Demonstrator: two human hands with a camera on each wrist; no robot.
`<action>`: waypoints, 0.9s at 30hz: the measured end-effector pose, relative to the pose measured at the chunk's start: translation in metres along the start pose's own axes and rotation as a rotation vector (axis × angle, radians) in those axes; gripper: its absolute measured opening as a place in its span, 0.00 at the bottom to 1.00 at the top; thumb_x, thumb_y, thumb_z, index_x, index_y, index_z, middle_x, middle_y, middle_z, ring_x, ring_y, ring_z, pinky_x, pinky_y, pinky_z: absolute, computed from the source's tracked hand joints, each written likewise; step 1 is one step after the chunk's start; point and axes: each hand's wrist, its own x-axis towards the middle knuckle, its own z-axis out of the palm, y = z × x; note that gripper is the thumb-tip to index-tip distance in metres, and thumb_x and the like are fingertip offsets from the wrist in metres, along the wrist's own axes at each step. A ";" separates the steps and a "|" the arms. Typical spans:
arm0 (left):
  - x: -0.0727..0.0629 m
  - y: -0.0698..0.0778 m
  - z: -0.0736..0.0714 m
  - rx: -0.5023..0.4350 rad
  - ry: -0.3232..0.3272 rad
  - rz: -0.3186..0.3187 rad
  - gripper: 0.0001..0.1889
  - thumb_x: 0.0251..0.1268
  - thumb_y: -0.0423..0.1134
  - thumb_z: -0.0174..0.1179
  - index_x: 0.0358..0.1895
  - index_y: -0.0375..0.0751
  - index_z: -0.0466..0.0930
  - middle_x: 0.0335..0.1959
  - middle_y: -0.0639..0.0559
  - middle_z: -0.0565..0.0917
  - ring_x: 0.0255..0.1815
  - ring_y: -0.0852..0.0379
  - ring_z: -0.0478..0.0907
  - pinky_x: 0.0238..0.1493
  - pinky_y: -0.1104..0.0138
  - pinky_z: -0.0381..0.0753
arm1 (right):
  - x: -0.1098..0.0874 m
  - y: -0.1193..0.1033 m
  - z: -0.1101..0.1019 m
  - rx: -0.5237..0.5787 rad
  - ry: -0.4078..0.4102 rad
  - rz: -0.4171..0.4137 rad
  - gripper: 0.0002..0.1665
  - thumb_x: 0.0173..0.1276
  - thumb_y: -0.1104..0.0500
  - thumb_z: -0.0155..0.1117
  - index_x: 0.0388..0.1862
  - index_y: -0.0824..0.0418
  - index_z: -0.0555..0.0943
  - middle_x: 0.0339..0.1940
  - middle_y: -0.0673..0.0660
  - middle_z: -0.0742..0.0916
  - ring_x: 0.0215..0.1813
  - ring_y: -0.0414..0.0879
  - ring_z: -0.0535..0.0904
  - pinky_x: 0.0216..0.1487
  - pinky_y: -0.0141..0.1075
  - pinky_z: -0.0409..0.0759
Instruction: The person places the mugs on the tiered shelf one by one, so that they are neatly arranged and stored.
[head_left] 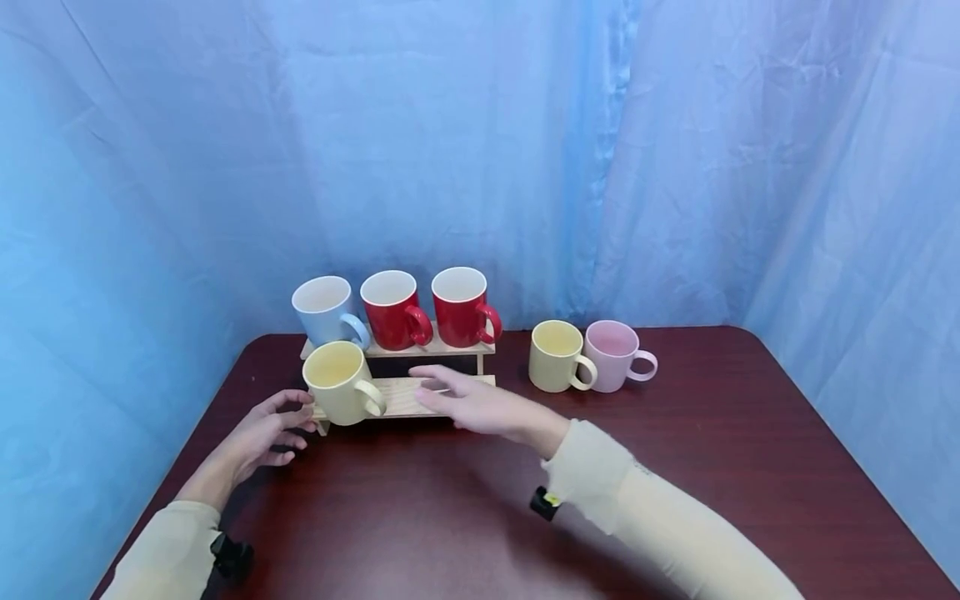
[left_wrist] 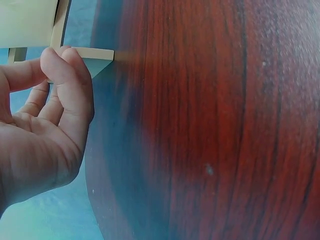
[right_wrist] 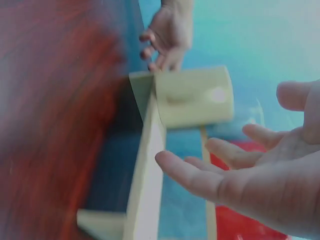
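Observation:
A pale yellow mug stands at the left end of the lower step of a two-step wooden rack, handle toward the right. Just left of that mug is my left hand, fingers loosely bent and holding nothing; in the left wrist view its fingertips overlap the rack's end. My right hand hovers over the right part of the lower step, its fingers extended and apart, with nothing in them. In the right wrist view, the same mug lies beyond those fingers.
On the upper step sit a light blue mug and two red mugs, one in the middle and one at right. Right of the rack, another yellow mug and a pink mug stand on the dark table. Blue curtains hang behind.

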 end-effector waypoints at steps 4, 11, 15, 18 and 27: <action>0.001 0.001 -0.001 -0.008 -0.002 -0.003 0.23 0.76 0.47 0.56 0.67 0.46 0.64 0.47 0.42 0.81 0.35 0.51 0.80 0.31 0.63 0.83 | -0.024 0.012 -0.035 0.032 0.062 -0.075 0.32 0.80 0.48 0.55 0.79 0.48 0.64 0.73 0.58 0.74 0.71 0.56 0.70 0.60 0.54 0.78; 0.002 0.001 -0.001 -0.008 -0.005 -0.009 0.22 0.76 0.47 0.56 0.66 0.46 0.64 0.47 0.43 0.81 0.35 0.51 0.80 0.30 0.64 0.82 | -0.071 0.043 -0.096 0.107 0.214 -0.143 0.31 0.80 0.51 0.56 0.78 0.55 0.65 0.72 0.59 0.74 0.70 0.59 0.73 0.55 0.52 0.82; 0.002 0.000 0.000 -0.013 -0.010 -0.016 0.22 0.76 0.47 0.56 0.66 0.46 0.64 0.46 0.44 0.81 0.34 0.51 0.80 0.30 0.64 0.82 | -0.097 0.065 -0.126 0.083 0.335 -0.157 0.32 0.80 0.50 0.56 0.77 0.59 0.64 0.73 0.63 0.73 0.69 0.60 0.73 0.54 0.54 0.82; 0.002 0.000 0.001 -0.019 -0.011 -0.022 0.22 0.76 0.46 0.56 0.66 0.46 0.65 0.45 0.44 0.81 0.34 0.51 0.80 0.29 0.64 0.82 | -0.115 0.084 -0.143 0.052 0.454 -0.166 0.32 0.80 0.51 0.56 0.76 0.62 0.65 0.72 0.67 0.73 0.66 0.53 0.76 0.54 0.52 0.83; 0.003 0.002 -0.003 -0.011 -0.008 -0.005 0.21 0.77 0.45 0.55 0.66 0.45 0.65 0.46 0.44 0.81 0.34 0.52 0.80 0.29 0.65 0.82 | -0.141 0.136 -0.178 0.011 0.624 -0.107 0.37 0.80 0.55 0.57 0.80 0.64 0.56 0.73 0.71 0.65 0.46 0.35 0.83 0.43 0.41 0.86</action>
